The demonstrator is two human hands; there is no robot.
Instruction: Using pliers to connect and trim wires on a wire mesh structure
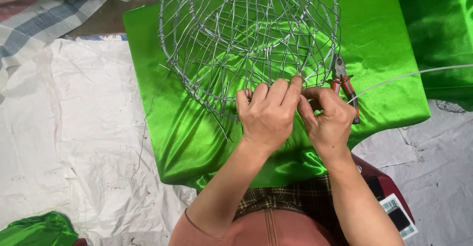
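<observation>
White plastic sheeting [64,128] covers the floor, with a striped woven tarp [44,9] at the upper left and a scrap of green satin [37,231] in the lower left corner. Over the middle lies a shiny green satin cloth [162,128], draped across the person's lap, and on it rests a round wire basket frame [246,34] of thin silvery wire. A loose wire strand [148,123] trails off its left side onto the sheeting.

At the frame's near rim the left hand [266,113] is closed, fingers pinching the wire. Touching it, the right hand [327,118] is also curled shut around the same spot; what lies under the fingers is hidden. To work this joint well, it seems wise to brace the rim firmly with one hand and wind tight, close turns with the other, tucking the sharp end inward.

Just right of the hands lie red-handled pliers [345,86], and a pale cord [419,73] runs off right. At the lower right sits a small dark device [396,214] with a pale rectangular label.
</observation>
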